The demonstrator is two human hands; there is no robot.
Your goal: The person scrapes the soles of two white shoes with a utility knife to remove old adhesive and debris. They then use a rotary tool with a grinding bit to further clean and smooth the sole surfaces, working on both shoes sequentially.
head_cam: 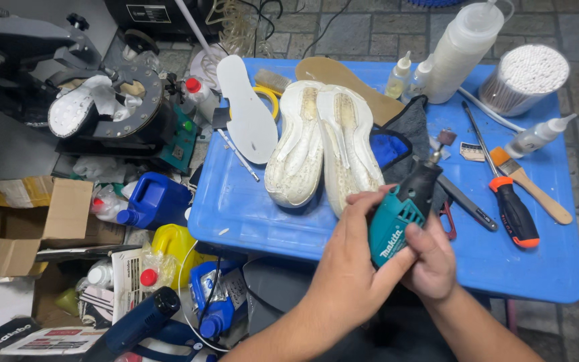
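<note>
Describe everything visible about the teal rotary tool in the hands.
The rotary tool has a teal plastic body with vent slots and a black front section tapering to a small grinding bit that points up and away. It is tilted over the blue table's near edge. The left hand wraps its rear; the right hand supports it underneath. It touches nothing else.

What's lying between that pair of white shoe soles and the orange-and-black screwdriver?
In the head view: a dark grey cloth, the teal rotary tool in both hands, and a flat dark metal tool.
</note>
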